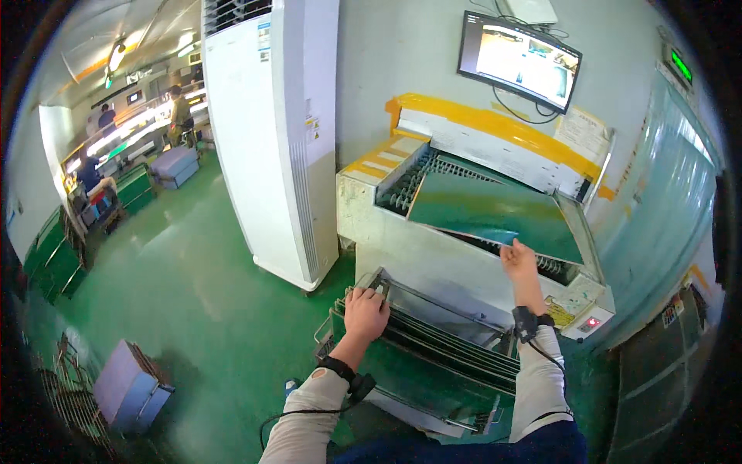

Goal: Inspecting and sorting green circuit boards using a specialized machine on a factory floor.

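A large flat green panel (pixel 495 207) lies tilted over the rollers of a white conveyor machine (pixel 433 255). Its near edge is pinched by my right hand (pixel 519 259), with the thumb and fingers closed there. Below the machine stands a metal rack (pixel 402 286) holding several thin panels on edge. My left hand (pixel 366 313) is curled over the rack's upper left end, by the tops of the panels; its fingertips are partly hidden. Both wrists wear black straps with cables.
A tall white air-conditioner cabinet (pixel 270 147) stands left of the machine. On the wall hangs a screen (pixel 519 60). A translucent curtain (pixel 657 170) drapes at right. Purple-blue blocks (pixel 131 387) sit on the green floor at left. Several people are far back left.
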Motion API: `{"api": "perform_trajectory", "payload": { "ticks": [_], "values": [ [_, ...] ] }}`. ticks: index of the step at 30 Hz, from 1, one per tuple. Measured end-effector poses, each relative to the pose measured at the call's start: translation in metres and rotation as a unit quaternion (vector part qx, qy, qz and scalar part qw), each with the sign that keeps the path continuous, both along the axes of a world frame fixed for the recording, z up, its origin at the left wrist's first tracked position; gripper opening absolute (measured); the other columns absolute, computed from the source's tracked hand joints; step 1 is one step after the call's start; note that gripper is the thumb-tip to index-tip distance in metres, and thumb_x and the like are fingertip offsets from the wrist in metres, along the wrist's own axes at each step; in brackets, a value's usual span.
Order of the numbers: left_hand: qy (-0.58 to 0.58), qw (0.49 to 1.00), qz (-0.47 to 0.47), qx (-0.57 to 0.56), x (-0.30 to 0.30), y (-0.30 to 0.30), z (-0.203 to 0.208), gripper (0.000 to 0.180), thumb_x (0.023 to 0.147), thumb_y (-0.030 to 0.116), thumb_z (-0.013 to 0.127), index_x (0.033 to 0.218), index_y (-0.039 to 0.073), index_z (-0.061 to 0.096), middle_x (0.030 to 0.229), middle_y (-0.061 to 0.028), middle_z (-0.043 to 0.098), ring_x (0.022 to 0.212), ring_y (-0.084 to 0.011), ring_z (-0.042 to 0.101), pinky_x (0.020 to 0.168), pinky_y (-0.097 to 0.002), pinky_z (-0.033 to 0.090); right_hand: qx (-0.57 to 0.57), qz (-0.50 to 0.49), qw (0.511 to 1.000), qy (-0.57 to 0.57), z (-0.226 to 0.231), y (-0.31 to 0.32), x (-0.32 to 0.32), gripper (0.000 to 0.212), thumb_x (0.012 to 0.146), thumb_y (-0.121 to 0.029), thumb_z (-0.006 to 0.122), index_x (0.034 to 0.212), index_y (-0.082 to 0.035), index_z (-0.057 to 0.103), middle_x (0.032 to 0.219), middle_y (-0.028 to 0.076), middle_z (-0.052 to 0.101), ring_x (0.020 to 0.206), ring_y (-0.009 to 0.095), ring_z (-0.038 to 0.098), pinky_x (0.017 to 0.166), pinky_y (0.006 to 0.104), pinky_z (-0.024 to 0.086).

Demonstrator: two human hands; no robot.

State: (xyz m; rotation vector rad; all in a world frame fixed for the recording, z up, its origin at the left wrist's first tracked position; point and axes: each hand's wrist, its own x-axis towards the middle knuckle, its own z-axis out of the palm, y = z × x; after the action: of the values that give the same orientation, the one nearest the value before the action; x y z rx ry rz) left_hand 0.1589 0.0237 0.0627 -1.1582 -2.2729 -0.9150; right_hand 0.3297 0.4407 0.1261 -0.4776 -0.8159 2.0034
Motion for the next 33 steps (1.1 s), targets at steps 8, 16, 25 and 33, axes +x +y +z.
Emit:
{"api": "perform_trajectory", "payload": {
  "ticks": [8, 16, 25, 33],
  "values": [
    [-0.031, 0.999, -0.034, -0.019, 0.002, 0.016, 0.001, 0.019, 0.085, 0.028, 0.070, 0.092, 0.010, 0.074, 0.099, -0.0073, 0.070, 0.109, -0.0315, 0.060, 0.099, -0.0483, 0.046, -0.056, 0.021, 0.998, -0.004, -0.032, 0.018, -0.010, 0.018, 0.100, -0.016, 0.065, 0.101, 0.000, 0.058, 0.098, 0.015, 0.069, 0.088, 0.030, 0.069, 0.085, 0.0408, 0.061],
    [-0.023, 1.000, -0.011, -0.015, -0.003, 0.003, 0.002, 0.019, 0.085, 0.027, 0.071, 0.093, 0.010, 0.075, 0.100, -0.0069, 0.071, 0.108, -0.0311, 0.059, 0.100, -0.0467, 0.045, -0.007, 0.131, 0.966, -0.223, -0.002, -0.022, -0.052, 0.048, 0.107, -0.041, 0.052, 0.116, 0.005, 0.063, 0.103, 0.018, 0.075, 0.094, 0.029, 0.073, 0.071, 0.0363, 0.061],
    [-0.033, 0.999, -0.019, -0.020, -0.001, 0.001, 0.006, 0.019, 0.086, 0.026, 0.072, 0.094, 0.009, 0.075, 0.102, -0.0063, 0.071, 0.110, -0.0314, 0.059, 0.101, -0.0482, 0.045, 0.556, -0.139, 0.546, -0.611, 0.010, -0.040, -0.083, 0.047, 0.092, -0.046, 0.067, 0.132, -0.022, 0.068, 0.149, 0.011, 0.057, 0.137, 0.039, 0.051, 0.110, 0.0591, 0.040],
    [-0.041, 0.998, -0.024, -0.027, 0.001, 0.005, 0.007, 0.017, 0.085, 0.024, 0.072, 0.094, 0.009, 0.074, 0.103, -0.0061, 0.072, 0.110, -0.0316, 0.060, 0.103, -0.0500, 0.044, 0.539, -0.102, 0.525, -0.651, 0.013, -0.021, -0.071, 0.055, 0.094, -0.049, 0.065, 0.142, -0.022, 0.061, 0.158, 0.009, 0.047, 0.147, 0.036, 0.039, 0.118, 0.0623, 0.028]
  ]
}}
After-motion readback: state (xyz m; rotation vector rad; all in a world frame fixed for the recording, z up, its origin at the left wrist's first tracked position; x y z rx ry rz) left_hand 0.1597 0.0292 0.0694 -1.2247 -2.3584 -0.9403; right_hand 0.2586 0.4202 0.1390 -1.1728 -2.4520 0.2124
